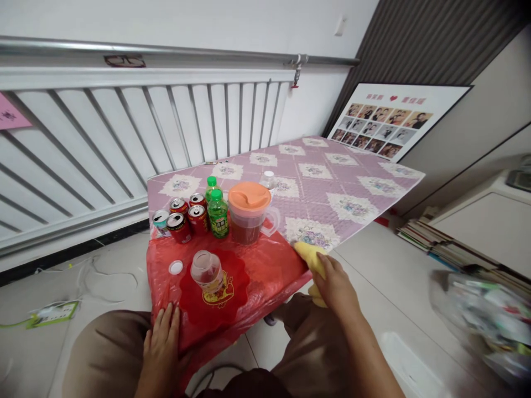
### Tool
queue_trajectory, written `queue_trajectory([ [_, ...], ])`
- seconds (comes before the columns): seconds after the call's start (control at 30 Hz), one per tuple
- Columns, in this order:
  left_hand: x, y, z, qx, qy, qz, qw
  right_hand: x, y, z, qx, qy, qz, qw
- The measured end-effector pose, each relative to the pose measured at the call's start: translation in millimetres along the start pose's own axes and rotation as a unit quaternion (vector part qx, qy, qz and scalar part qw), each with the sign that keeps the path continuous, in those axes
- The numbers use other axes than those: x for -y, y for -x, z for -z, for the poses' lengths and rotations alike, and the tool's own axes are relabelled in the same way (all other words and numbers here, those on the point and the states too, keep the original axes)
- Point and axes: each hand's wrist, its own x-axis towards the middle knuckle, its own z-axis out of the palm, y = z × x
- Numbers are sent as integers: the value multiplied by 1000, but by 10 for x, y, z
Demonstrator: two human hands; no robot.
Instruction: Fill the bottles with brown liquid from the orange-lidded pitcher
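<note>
My left hand [163, 337] lies flat on the left front edge of the red plastic sheet [274, 271], fingers stretched out. In my right hand [336, 282] is a yellow cloth [312, 258], held at the sheet's right edge. Between the hands a red scalloped tray [193, 307] bears an open clear plastic jar [206, 271]. A white lid [176, 267] lies beside the tray. Behind stand several cans, among them a red can [198, 219], then a green-capped bottle [218, 214] in front of another. Right of them is a clear pitcher [246, 226] with an orange lid and brown liquid.
A small clear bottle [268, 179] with a white cap stands behind the pitcher. The floral tablecloth [313, 171] stretches to the back right, towards a photo board [379, 121]. A white radiator [207, 121] runs along the wall. Cables and a power strip [52, 314] lie on the floor.
</note>
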Motion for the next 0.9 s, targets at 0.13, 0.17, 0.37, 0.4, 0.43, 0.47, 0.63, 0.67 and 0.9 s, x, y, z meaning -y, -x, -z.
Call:
queue_trajectory([
  [0.13, -10, -12, 0, 13, -10, 5, 1000, 44, -14, 147, -46, -10, 8, 999],
  [0.17, -15, -17, 3, 17, -14, 8, 1000, 116, -7, 162, -45, -9, 27, 999],
  [0.37, -23, -30, 11, 17, -32, 11, 999, 762, -11, 106, 53, 50, 123, 990],
  [0.4, -21, -28, 8, 17, -34, 10, 999, 857, -30, 88, 79, 64, 134, 986],
  [0.43, -19, -25, 3, 19, -35, 10, 999, 936, -55, 72, 102, 76, 143, 981],
  [0.47, -17, -21, -3, 21, -35, 10, 999, 997, -85, 59, 122, 88, 148, 978],
  [0.63, -12, -5, -47, 16, -25, 12, 999, 1054, -250, 54, 157, 121, 124, 972],
  [0.67, -13, -4, -55, 13, -23, 13, 1000, 1035, -271, 69, 154, 124, 117, 973],
  [0.9, -29, -1, -60, 9, -14, 9, 1000, 967, -265, 236, 116, 112, 67, 985],
])
